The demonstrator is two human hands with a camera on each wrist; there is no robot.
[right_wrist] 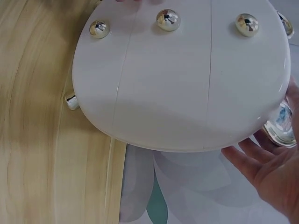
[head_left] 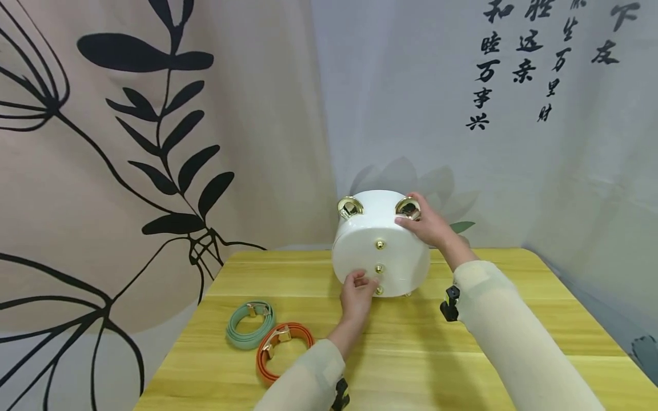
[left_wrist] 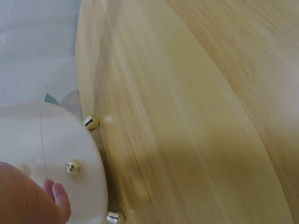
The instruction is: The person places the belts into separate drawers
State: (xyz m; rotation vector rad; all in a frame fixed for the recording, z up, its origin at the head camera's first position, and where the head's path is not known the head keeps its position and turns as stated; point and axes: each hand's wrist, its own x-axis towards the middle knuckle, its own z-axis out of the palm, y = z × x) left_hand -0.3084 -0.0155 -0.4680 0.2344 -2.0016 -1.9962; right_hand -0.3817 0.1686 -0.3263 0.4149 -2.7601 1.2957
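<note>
Head view: one white box (head_left: 401, 257) at far middle of table (head_left: 524, 342), face wider left-right; three gold knobs (head_left: 380, 244) stacked vertically, two gold ears (head_left: 350, 208). Left hand (head_left: 357, 295), nearer the knobs, sits just beside the lowest, fingers loosely bent, holding nothing; right hand (head_left: 430, 225) grasps box's top right. Two coiled straps near left: green strap (head_left: 239, 339), orange strap (head_left: 263, 365).

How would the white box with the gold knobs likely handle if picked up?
The white box looks rigid, since its rounded shape shows no sag. Its glossy finish will probably feel slippery. The seams between its gold knobs suggest drawers, which might slide out if it tips forward.
</note>
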